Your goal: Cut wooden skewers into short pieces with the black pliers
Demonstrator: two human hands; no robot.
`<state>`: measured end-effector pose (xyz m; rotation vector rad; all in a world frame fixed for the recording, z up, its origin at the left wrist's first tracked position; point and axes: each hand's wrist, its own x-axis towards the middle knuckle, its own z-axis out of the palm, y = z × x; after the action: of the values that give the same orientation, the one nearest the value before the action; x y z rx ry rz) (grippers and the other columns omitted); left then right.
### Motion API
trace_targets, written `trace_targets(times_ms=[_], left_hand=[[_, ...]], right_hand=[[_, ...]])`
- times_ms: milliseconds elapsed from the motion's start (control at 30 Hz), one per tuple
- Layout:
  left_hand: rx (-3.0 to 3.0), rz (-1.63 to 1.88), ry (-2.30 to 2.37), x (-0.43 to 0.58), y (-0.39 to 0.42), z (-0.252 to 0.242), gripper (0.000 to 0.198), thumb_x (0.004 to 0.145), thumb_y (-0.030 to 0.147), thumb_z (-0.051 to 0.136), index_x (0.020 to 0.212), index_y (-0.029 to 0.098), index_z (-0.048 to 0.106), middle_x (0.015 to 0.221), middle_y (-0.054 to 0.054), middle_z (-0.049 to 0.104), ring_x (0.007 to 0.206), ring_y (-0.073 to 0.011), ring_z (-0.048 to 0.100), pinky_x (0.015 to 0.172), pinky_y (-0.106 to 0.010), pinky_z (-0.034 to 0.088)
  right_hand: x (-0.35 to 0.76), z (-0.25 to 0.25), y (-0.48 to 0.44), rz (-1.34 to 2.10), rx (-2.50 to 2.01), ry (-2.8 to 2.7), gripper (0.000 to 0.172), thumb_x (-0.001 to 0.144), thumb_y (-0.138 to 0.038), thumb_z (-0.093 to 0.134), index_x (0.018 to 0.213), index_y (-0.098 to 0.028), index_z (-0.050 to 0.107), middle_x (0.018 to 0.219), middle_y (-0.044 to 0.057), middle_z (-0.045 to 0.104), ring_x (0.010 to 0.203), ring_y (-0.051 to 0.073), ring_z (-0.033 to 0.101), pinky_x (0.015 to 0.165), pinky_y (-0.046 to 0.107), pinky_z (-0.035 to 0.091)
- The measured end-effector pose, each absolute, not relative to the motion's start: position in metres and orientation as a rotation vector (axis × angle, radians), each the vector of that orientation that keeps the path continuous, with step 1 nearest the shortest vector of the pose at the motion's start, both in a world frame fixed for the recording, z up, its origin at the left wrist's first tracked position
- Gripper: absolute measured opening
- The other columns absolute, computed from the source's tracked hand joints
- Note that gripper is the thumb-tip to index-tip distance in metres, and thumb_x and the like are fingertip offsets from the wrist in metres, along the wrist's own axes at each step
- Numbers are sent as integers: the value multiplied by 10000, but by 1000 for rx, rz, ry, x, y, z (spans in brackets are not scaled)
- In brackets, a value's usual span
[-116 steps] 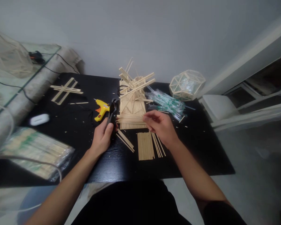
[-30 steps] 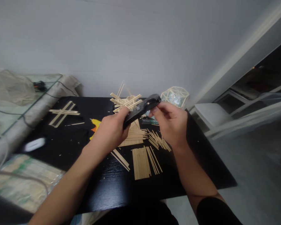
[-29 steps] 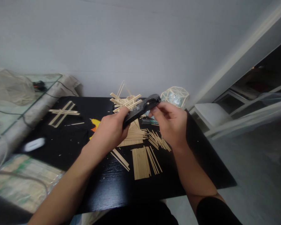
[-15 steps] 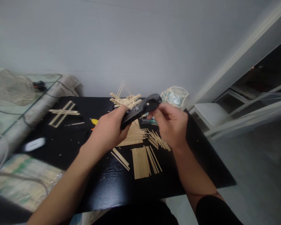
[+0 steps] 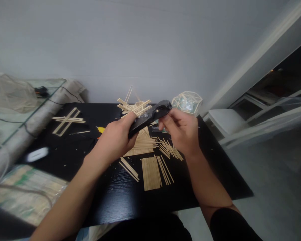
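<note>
My left hand (image 5: 116, 135) is wrapped around the handle of a black hand tool (image 5: 150, 115) with a rounded head, raised over the table and tilted up to the right. My right hand (image 5: 183, 130) is at the tool's head, fingers closed in a pinch just beneath it. Whatever is between those fingers is hidden. Below the hands lie a row of thin wooden sticks (image 5: 151, 174), a larger stack of sticks (image 5: 141, 145) and a loose pile of short sticks (image 5: 170, 149).
A crossed stick frame (image 5: 68, 121) lies at the left, near a white oval object (image 5: 37, 154). Stick pieces (image 5: 134, 106) and a domed stick frame (image 5: 188, 102) stand by the wall. A yellow-tipped object (image 5: 100, 129) shows beside my left hand. Packaged sticks (image 5: 27, 192) lie at lower left.
Both hands and the black tool have shifted very slightly left. The grip looks the same, and the sticks on the table have not moved.
</note>
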<state>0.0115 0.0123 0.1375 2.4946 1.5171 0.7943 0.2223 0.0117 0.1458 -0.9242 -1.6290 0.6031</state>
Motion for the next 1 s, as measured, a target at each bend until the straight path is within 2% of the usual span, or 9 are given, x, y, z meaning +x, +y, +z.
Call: trace_targets(times_ms=[167, 400, 667, 867, 1000], left_hand=[[2494, 718, 1596, 11, 13, 139, 41, 919, 266, 526, 929, 230, 509, 714, -31, 620, 592, -189, 578, 560, -308, 349], [2517, 684, 1616, 10, 13, 138, 45, 928, 264, 518, 952, 226, 522, 723, -28, 628, 600, -190, 582, 569, -304, 354], [2559, 758, 1471, 6, 13, 143, 128, 961, 314, 507, 996, 200, 553, 881, -61, 667, 710, -183, 591, 644, -313, 431], [2521, 770, 1390, 4, 11, 145, 203, 975, 317, 506, 1113, 192, 588, 949, -66, 678, 797, -189, 617, 713, -324, 470], [2513, 757, 1405, 5, 10, 145, 167, 969, 306, 516, 1079, 199, 582, 907, -56, 679, 752, -181, 610, 673, -317, 464]], right_hand=[[220, 146, 12, 581, -936, -1617, 333, 999, -274, 625, 677, -194, 638, 643, -12, 651, 550, 92, 536, 546, 248, 452], [219, 143, 13, 562, -964, -1624, 322, 1005, -279, 616, 697, -190, 633, 646, -18, 651, 531, 86, 502, 510, 245, 404], [224, 145, 14, 626, -885, -1705, 356, 1042, -317, 581, 715, -188, 638, 650, -16, 628, 565, 87, 523, 561, 251, 443], [226, 146, 13, 630, -877, -1758, 379, 1065, -345, 544, 726, -197, 627, 646, -13, 606, 593, 100, 549, 600, 261, 473], [225, 146, 12, 558, -909, -1783, 407, 1073, -372, 520, 715, -207, 617, 638, -8, 598, 591, 111, 549, 604, 271, 481]])
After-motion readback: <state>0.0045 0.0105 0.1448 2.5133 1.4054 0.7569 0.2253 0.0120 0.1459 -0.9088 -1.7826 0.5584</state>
